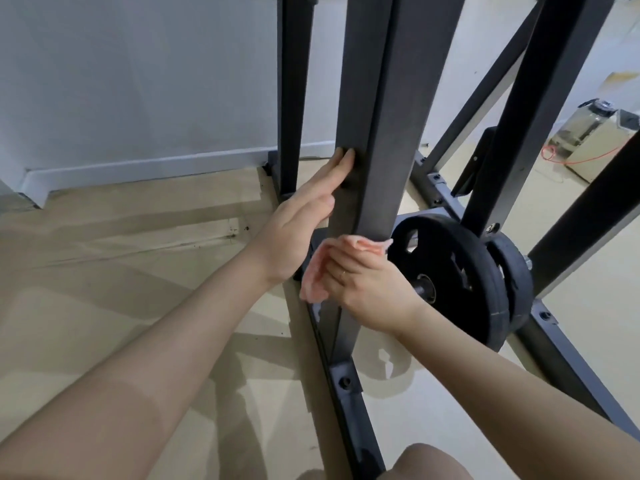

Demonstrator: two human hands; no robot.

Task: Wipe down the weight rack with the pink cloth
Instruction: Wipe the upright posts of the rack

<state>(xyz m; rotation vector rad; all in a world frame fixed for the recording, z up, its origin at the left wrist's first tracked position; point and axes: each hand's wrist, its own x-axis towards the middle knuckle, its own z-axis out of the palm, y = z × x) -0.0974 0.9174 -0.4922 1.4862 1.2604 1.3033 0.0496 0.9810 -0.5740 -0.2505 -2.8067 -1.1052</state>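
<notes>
Two hands at post (377, 126): left (298, 230) flat, fingers straight, together; right (367, 282) clutching cloth (313, 275). Press firmly, wiping below fingertips.

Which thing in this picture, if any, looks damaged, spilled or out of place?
The floor covering left of the weight rack looks creased, with small dark specks along a seam. A red cord lies loose on the floor at far right. Nothing on the rack itself looks damaged.

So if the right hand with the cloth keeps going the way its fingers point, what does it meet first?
The right hand grips the pink cloth with its fingers pointing up and left. Straight on, it would probably meet the rack's dark upright post, just below the left hand resting flat on it. Depth is unclear.
</notes>
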